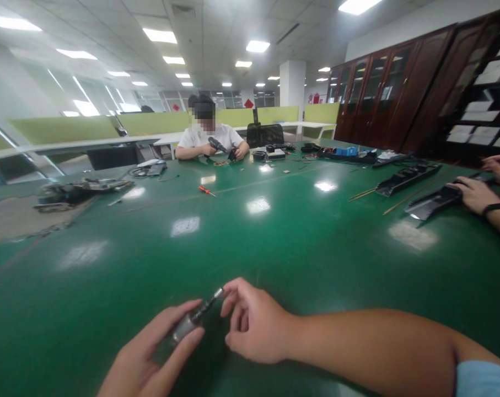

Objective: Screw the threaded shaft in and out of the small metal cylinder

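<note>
My left hand (150,353) grips a small grey metal motor-like part (187,325) low over the green table (274,237); thumb and fingers wrap its body. A thin shaft with a silvery tip (217,294) sticks out up and to the right. My right hand (253,322) is curled, its fingertips pinching at that tip. Both hands are at the near edge, in the bottom centre of the view.
A person sits at the far side holding a dark tool (216,144). Another person's hands (477,193) at the right rest on black plastic parts (431,201). A red screwdriver (206,191) lies mid-table. Cables and parts (80,190) lie at left. Dark wooden cabinets (398,94) line the right wall.
</note>
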{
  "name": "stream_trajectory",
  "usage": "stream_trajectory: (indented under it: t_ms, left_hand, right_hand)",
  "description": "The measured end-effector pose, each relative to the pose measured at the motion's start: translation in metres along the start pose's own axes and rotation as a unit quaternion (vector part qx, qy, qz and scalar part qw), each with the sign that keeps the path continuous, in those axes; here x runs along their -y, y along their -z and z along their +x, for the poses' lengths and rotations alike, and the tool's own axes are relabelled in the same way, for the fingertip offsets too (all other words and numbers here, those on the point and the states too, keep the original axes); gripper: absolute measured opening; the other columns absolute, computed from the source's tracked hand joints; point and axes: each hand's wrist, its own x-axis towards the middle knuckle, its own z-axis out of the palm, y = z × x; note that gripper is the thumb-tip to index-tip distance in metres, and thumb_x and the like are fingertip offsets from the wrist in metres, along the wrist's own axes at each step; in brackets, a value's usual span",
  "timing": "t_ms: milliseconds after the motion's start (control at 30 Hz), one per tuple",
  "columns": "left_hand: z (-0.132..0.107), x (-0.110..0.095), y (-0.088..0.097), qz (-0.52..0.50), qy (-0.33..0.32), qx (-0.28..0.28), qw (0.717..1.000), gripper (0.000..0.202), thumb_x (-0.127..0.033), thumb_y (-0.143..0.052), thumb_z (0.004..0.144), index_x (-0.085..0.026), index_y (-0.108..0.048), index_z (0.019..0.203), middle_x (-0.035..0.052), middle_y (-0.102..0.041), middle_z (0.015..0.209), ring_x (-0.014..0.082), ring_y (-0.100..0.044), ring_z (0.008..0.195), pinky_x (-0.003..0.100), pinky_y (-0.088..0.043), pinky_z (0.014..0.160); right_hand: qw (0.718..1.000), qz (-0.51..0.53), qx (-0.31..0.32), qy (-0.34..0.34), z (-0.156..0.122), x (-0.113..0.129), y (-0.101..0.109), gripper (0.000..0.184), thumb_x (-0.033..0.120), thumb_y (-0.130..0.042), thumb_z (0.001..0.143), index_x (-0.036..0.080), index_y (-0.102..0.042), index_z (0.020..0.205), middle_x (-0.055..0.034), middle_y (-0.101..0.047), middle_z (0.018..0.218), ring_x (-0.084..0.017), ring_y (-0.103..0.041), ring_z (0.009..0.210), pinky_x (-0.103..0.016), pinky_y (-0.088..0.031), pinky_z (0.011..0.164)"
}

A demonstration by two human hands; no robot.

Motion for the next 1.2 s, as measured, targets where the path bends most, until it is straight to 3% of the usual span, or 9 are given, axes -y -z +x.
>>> stream_trajectory:
  t_ms: [167,433,733,867,1200]
  left_hand:
    - [-0.005,0.003,-0.019,-0.058,0.018,0.04,0.997,0.038,-0.048,-0.071,0.083,-0.028,-0.066,0.115,0.0006,-0.077,0.103,0.0188,-0.075,0.089,0.019,-0.059,0.082]
    - [-0.013,-0.003,-0.02,-0.087,0.017,0.078,0.993,0.025,-0.036,-0.075,0.081,-0.025,-0.064,0.1,-0.0009,-0.074,0.09,0.0171,-0.073,0.079,0.017,-0.058,0.073]
    - [-0.02,-0.003,-0.028,-0.112,-0.037,0.096,0.988,0.022,-0.03,-0.074,0.082,-0.028,-0.066,0.103,-0.0005,-0.075,0.093,0.0174,-0.073,0.082,0.018,-0.057,0.074]
    - [-0.018,-0.007,-0.026,-0.114,-0.064,0.098,0.987,0.022,-0.031,-0.074,0.083,-0.029,-0.065,0.103,-0.0014,-0.075,0.09,0.0164,-0.073,0.078,0.018,-0.057,0.073]
    - [-0.018,-0.009,-0.026,-0.09,-0.012,0.103,0.991,0.018,-0.037,-0.071,0.085,-0.027,-0.067,0.1,0.0,-0.074,0.091,0.0188,-0.072,0.081,0.022,-0.057,0.073]
  right_hand:
    - [0.999,0.028,-0.019,-0.026,-0.001,-0.005,0.0,0.063,0.005,-0.068,0.066,0.025,-0.044,0.121,0.0006,-0.056,0.109,-0.004,-0.054,0.06,-0.016,-0.042,0.051]
    - [0.999,-0.02,0.023,-0.034,-0.011,0.005,0.001,0.05,0.004,-0.067,0.067,0.022,-0.053,0.111,0.0005,-0.061,0.103,-0.005,-0.053,0.059,-0.017,-0.043,0.053]
    - [0.995,-0.097,0.029,-0.006,-0.015,0.01,0.003,0.034,0.007,-0.066,0.068,0.021,-0.062,0.1,0.0012,-0.064,0.092,-0.01,-0.056,0.068,-0.02,-0.045,0.06]
    - [0.99,-0.133,0.033,0.02,-0.015,0.008,0.004,0.024,0.01,-0.067,0.07,0.02,-0.065,0.091,0.0014,-0.063,0.084,-0.011,-0.058,0.07,-0.021,-0.046,0.064]
    - [0.992,-0.119,0.049,-0.004,-0.012,0.01,0.005,0.019,0.015,-0.07,0.072,0.019,-0.068,0.091,0.0028,-0.062,0.075,-0.01,-0.054,0.06,-0.02,-0.043,0.057]
